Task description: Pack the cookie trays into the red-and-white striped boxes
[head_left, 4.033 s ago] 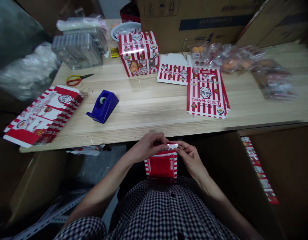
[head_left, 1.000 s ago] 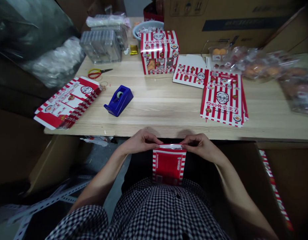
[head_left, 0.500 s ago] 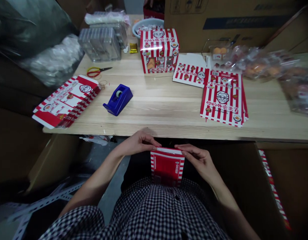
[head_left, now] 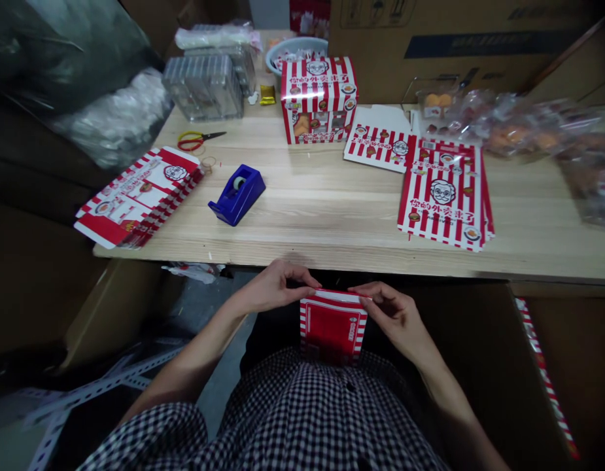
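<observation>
A red-and-white striped cardboard box (head_left: 332, 327) is held upright over my lap, just below the table's front edge. My left hand (head_left: 282, 286) pinches its upper left corner between thumb and fingers. At the upper right corner my right hand (head_left: 391, 313) pinches the same top edge, its thumb on the near side. A white strip runs along that edge between the hands. The lower end of the box rests by the checked shirt (head_left: 302, 412) and is in shadow.
On the table (head_left: 302, 222) stand a blue tape dispenser (head_left: 238, 195), scissors (head_left: 199, 139), a stack of flat cartons (head_left: 140, 196), a filled striped box (head_left: 319, 98) and striped sheets (head_left: 442, 196). Clear plastic cases (head_left: 204, 88), a bowl (head_left: 273, 55) and bagged food (head_left: 513, 131) sit farther back.
The view has shifted slightly, so the table things appear a little farther right. Both hands keep their pinch on the box's top edge, with hardly any movement.
</observation>
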`<state>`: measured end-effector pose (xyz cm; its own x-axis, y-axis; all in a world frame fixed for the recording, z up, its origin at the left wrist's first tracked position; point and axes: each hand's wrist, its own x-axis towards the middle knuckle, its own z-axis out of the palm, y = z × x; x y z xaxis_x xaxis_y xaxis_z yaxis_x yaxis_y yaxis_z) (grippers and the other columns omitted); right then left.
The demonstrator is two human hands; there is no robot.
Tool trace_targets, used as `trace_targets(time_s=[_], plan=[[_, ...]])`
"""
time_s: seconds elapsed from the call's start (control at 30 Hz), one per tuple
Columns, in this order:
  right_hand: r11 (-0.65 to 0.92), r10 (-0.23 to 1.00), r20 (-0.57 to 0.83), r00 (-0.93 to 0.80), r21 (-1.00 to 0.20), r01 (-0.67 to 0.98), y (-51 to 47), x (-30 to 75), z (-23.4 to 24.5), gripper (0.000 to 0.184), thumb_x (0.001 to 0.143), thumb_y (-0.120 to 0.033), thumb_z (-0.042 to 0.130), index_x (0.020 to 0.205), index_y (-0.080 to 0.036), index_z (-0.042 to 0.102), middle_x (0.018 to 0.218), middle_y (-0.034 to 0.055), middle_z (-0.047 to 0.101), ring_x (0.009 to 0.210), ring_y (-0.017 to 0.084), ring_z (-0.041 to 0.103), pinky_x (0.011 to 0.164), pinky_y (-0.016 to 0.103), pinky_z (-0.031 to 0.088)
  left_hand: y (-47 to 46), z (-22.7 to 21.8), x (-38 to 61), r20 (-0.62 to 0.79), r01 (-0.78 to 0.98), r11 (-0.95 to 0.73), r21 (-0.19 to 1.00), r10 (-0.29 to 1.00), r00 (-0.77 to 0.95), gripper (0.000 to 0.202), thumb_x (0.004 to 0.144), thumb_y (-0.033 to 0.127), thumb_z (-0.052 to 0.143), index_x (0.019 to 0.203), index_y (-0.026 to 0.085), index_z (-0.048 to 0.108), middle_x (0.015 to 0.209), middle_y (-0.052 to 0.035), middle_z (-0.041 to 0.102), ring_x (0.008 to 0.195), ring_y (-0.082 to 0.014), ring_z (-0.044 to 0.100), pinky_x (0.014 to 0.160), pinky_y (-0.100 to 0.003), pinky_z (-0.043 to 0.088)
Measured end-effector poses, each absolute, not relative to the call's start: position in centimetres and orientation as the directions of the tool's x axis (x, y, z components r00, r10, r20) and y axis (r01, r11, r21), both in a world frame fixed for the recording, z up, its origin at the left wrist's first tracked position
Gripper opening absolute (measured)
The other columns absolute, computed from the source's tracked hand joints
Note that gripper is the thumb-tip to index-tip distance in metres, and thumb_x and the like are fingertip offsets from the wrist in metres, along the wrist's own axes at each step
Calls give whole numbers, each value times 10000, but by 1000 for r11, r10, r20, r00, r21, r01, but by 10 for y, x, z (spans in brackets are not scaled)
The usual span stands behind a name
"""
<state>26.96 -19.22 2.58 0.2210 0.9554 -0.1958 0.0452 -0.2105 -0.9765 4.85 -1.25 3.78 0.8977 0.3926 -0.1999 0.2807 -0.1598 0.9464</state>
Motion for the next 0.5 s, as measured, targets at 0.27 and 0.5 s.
trace_targets(time_s=[0.27, 0.5], plan=[[-239, 971, -235, 48, -963, 123, -159, 274, 38, 142, 864, -323, 723, 842, -203, 650, 782, -3, 636, 715, 144, 565, 667, 283, 438, 14, 52, 68, -300, 317, -140, 938, 129, 945, 135, 816, 245, 708, 905, 148, 679, 800, -21, 707, 704, -122, 638, 652, -244, 497], [-359, 918, -360, -170, -933, 33, -135, 280, 49, 163, 800, -307, 780, 832, -187, 673, 777, 0, 670, 705, 129, 587, 654, 263, 439, 29, 51, 92, -347, 327, -236, 915, -50, 936, 231, 745, 245, 770, 909, 171, 625, 760, 4, 650, 671, -130, 584, 581, -239, 439]])
